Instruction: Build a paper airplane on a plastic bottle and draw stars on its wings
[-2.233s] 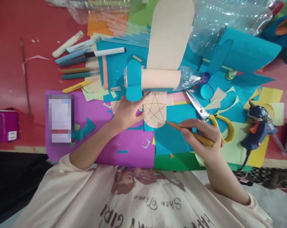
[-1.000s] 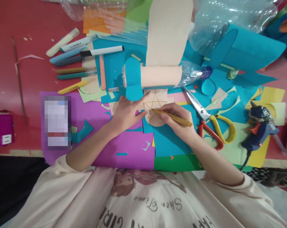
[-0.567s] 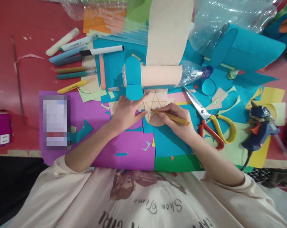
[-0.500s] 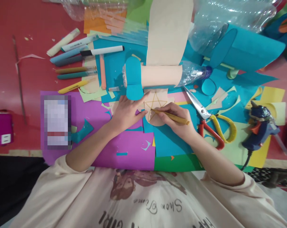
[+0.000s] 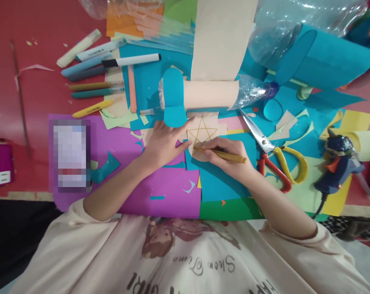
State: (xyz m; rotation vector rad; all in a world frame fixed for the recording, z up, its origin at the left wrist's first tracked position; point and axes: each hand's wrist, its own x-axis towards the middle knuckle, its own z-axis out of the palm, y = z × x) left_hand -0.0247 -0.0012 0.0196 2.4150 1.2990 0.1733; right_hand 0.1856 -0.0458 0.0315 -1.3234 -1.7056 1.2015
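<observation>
My right hand (image 5: 229,157) is closed round a mustard-yellow marker (image 5: 230,157), its tip on a small cream paper piece (image 5: 209,143). On that paper stands a five-pointed star (image 5: 202,130) in yellow-brown lines. My left hand (image 5: 165,145) lies flat with fingers spread, thumb and index finger at the paper's left edge. Just beyond both hands, a plastic bottle (image 5: 253,93) lies on its side, wrapped in cream paper (image 5: 211,93) with a blue rounded paper piece (image 5: 174,96) at its left end. A long cream sheet (image 5: 223,41) rises from the wrap.
Scissors (image 5: 266,145) with red and yellow handles lie right of my right hand, and a glue gun (image 5: 337,167) is farther right. Several markers (image 5: 93,75) lie at the upper left. A blurred-out rectangular object (image 5: 70,155) rests on purple paper (image 5: 172,192). Paper scraps surround everything.
The marker tip has moved down and slightly right along the star's lower part, with my right hand. My left hand stays in place. The whole view has shifted slightly.
</observation>
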